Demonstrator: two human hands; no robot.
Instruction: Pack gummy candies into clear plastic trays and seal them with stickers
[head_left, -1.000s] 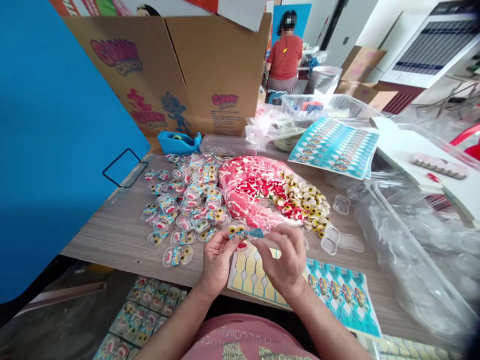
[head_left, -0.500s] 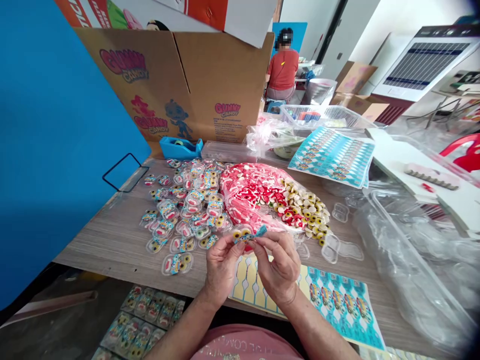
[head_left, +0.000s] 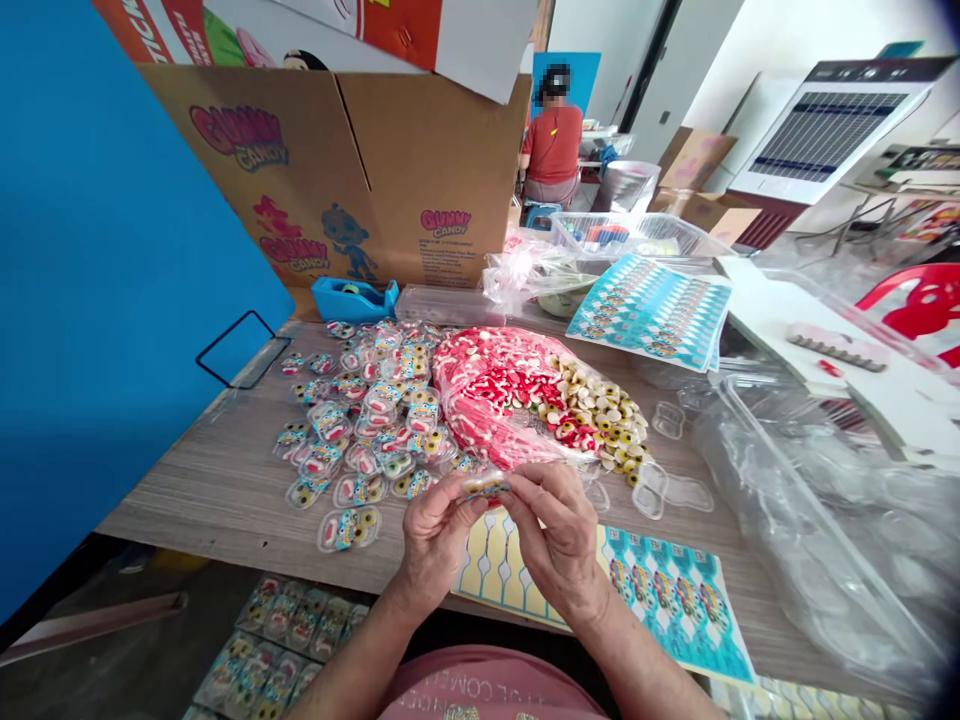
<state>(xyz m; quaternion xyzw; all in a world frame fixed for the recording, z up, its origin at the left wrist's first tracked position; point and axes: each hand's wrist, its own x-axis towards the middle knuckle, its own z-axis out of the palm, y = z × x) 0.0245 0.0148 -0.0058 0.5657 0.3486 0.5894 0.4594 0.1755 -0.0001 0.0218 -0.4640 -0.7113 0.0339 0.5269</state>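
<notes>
A broad wood-grain table (head_left: 210, 480) carries everything near the hands. At its far side stands a big brown cardboard box (head_left: 427, 140) printed "Gummy Candy". Next in size comes a transparent plastic bag (head_left: 480, 390) of red-and-white gummies, with yellow-and-white eye-shaped gummies (head_left: 615, 400) at its right end. Nearer the person, a flat label sheet (head_left: 667, 600), pale yellow on one part and printed turquoise on the other, lies partly beneath the right hand (head_left: 559, 535). That hand and the left hand (head_left: 435, 525) meet over the table's near part, just before the bag; each grip pinches one end of a small clear plastic candy pack (head_left: 486, 486), between thumb and fingers.
</notes>
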